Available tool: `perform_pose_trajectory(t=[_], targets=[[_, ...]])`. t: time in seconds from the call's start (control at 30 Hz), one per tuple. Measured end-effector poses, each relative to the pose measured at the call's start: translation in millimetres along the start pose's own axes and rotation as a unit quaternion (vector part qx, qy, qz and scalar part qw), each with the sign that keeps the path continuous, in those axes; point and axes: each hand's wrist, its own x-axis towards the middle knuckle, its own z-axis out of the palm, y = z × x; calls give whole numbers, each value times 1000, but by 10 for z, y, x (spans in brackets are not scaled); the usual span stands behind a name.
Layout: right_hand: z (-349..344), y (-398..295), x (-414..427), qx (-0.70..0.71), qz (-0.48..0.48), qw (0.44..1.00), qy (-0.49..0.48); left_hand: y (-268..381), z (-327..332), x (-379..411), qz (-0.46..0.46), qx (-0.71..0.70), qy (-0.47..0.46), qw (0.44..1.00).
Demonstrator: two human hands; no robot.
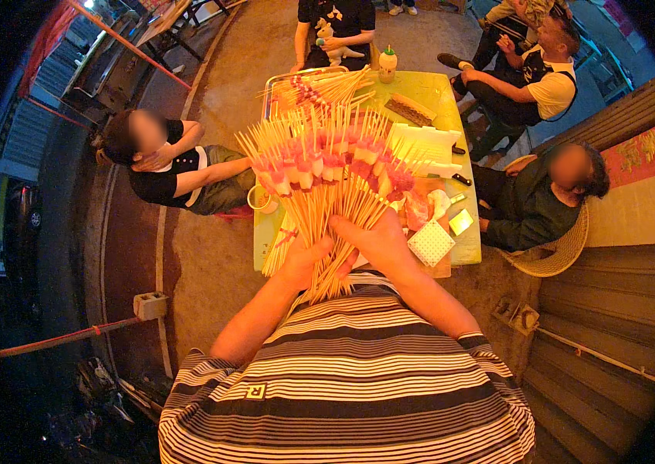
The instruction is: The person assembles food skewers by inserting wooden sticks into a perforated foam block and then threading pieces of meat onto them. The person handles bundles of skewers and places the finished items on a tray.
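Note:
Both hands hold one big bunch of bamboo skewers [333, 203], fanned out above the near part of a yellow-green table [469, 249]. Pink and pale chunks of what looks like raw meat [327, 159] are threaded near the skewers' far ends, with bare tips past them. My left hand [304, 261] grips the lower sticks from the left, thumb across them. From the right, my right hand [382, 240] closes around the same sticks. A bundle of bare skewers with a red tie [285, 238] lies on the table by my left hand.
At the far side, a metal tray [268, 95] holds more loaded skewers. A green-capped bottle [387, 64], a white foam container [426, 142], a black-handled knife [462, 180], pink meat [417, 209] and a dotted square box [431, 240] stand rightward. A cup [262, 199] is left. People sit around.

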Motion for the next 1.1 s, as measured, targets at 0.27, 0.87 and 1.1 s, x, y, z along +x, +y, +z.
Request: perform_pose_trajectory(t=[0.27, 0.87, 1.1], targets=[[-40, 249, 106, 25, -29, 997, -63, -9, -12, -47, -65, 81, 102, 989], [68, 328, 336, 72, 8, 997, -24, 4, 16, 26, -46, 132, 192, 971], [33, 298, 237, 10, 38, 999, -26, -50, -69, -70, -73, 82, 178, 978]])
